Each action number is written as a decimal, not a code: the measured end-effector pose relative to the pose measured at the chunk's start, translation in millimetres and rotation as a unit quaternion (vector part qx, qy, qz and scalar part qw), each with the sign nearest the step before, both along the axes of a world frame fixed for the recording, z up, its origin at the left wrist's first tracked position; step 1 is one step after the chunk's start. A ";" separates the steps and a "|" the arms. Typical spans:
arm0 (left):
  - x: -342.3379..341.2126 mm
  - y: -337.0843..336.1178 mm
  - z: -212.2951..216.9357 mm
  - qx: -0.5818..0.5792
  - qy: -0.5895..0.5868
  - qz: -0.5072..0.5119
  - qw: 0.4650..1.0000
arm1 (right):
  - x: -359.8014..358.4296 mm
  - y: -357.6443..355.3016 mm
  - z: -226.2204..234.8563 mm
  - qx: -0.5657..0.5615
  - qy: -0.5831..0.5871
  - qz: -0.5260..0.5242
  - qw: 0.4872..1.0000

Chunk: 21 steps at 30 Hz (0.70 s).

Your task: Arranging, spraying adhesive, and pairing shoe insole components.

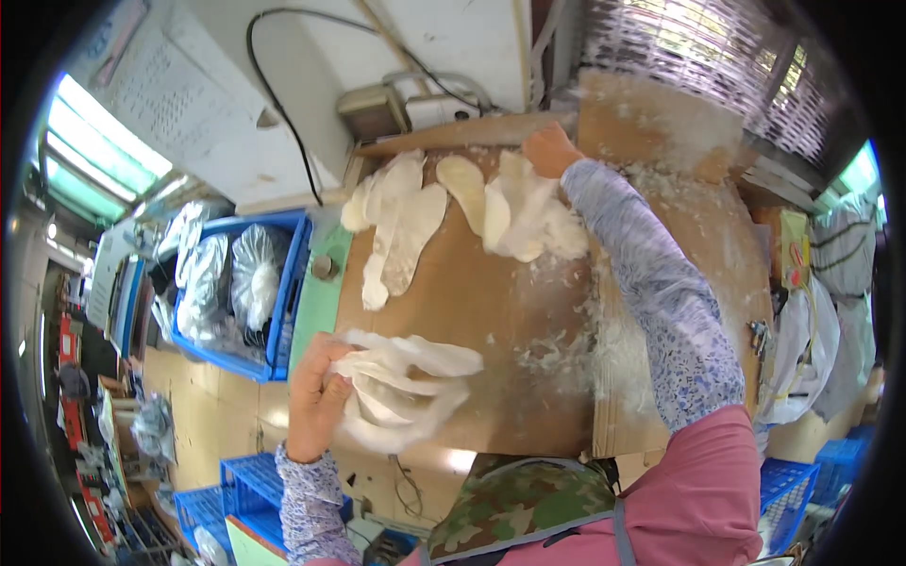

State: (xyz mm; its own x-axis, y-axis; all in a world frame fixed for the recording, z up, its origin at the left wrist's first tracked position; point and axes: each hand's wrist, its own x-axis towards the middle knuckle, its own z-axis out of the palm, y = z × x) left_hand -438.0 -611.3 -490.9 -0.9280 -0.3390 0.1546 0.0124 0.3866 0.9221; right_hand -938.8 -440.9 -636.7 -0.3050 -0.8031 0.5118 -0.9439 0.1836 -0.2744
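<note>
In my left hand (319, 391), near the front left of the brown worktable (510, 340), is a bunch of white fleecy insoles (406, 368). The fingers and thumb pinch them at one end, and their loose ends fan out to the right, slightly blurred. My right hand (552, 151) is stretched to the table's far edge, closed, at the upper corner of a pile of cream insoles (538, 222). Whatever its fingers hold is hidden. A single insole (461, 184) leans beside that pile. Farther left lies a second insole pile (401, 212), loosely overlapped.
White fluff (557, 354) is scattered over the table's right part. A blue crate (288, 330) with plastic bags stands left of the table, beside a green strip (316, 292) bearing a small round object (325, 268). A cardboard sheet (656, 123) stands at the back right.
</note>
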 end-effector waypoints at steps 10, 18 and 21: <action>-44.3 20.4 20.1 0.008 -0.018 -0.054 0.998 | 129.8 -31.4 115.5 0.013 -0.310 0.029 0.950; -71.3 3.0 -0.6 0.117 -0.063 -0.034 0.991 | 233.9 -46.3 114.8 -0.073 -0.231 0.291 0.925; -48.5 0.8 3.4 0.023 -0.092 0.051 0.994 | 190.9 -55.4 83.1 0.019 -0.559 0.224 0.798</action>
State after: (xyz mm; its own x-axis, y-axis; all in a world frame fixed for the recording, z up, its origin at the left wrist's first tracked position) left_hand -486.6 -610.6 -487.5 -0.8998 -0.4351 -0.0330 -0.1958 0.3349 0.9217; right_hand -747.9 -496.3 -553.6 -0.2318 -0.9682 0.0940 -0.0866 -0.0757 -0.9934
